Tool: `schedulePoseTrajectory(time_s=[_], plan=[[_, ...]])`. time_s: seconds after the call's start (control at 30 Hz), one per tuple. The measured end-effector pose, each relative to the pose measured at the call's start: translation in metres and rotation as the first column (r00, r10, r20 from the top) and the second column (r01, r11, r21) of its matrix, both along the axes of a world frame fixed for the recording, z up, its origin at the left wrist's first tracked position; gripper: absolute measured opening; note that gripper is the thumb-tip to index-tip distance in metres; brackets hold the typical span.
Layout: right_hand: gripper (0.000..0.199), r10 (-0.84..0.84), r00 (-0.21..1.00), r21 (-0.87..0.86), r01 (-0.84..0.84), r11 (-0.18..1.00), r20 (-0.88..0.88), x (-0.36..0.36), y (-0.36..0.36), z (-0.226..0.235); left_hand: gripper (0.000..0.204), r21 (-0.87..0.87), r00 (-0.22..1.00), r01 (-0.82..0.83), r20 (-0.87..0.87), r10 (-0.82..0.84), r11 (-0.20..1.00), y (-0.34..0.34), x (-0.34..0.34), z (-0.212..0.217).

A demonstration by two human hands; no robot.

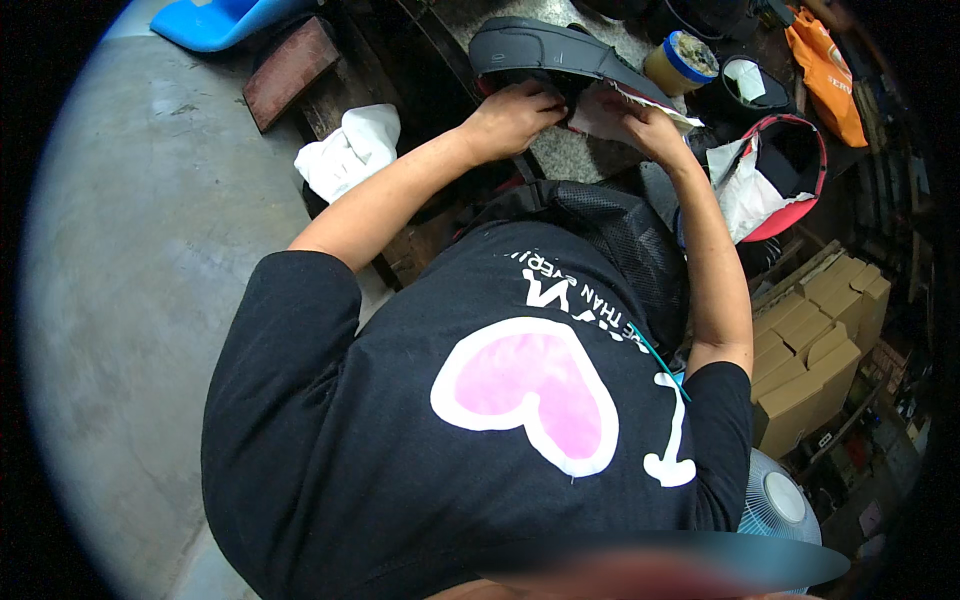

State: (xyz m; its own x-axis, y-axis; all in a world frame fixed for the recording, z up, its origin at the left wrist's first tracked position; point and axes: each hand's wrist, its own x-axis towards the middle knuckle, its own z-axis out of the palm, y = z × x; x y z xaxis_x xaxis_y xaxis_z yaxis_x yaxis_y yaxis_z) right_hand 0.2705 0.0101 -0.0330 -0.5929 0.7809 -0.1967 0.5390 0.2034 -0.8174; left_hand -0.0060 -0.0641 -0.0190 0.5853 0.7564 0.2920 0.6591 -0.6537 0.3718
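Observation:
A dark grey shoe [545,50], with a thick rubbery side wall, lies across the far middle, its edge toward me. My left hand [515,120] is closed at its near edge, fingers curled; the thumb side and whatever is pinched there are partly hidden. Whitish fabric lining [600,112] with a frayed edge hangs from the shoe's near right side. Around that lining my right hand [655,135] is closed, its fingertips partly covered by the cloth.
Right of the shoe stand a blue-rimmed tub of paste [682,62] and a black container [750,85]. Nearer lies a red and black shoe upper [805,190]. An orange bag [825,75], cardboard boxes [825,345] and a fan [780,500] are at right; white cloth [350,150] is at left.

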Motion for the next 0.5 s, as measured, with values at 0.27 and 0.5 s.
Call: schedulePoseTrajectory(time_s=[0.27,0.5], plan=[[0.046,0.016,0.865,0.485,-0.296,0.823,0.502,-0.033,-0.036,0.029,0.034,-0.169,0.981,-0.134,0.118,0.155,0.976,0.025,0.011,-0.009],[0.046,0.106,0.893,0.561,-0.364,0.744,0.438,-0.032,-0.042,0.037,0.033,-0.134,0.971,-0.156,0.16,0.177,0.979,0.026,0.017,-0.017]])
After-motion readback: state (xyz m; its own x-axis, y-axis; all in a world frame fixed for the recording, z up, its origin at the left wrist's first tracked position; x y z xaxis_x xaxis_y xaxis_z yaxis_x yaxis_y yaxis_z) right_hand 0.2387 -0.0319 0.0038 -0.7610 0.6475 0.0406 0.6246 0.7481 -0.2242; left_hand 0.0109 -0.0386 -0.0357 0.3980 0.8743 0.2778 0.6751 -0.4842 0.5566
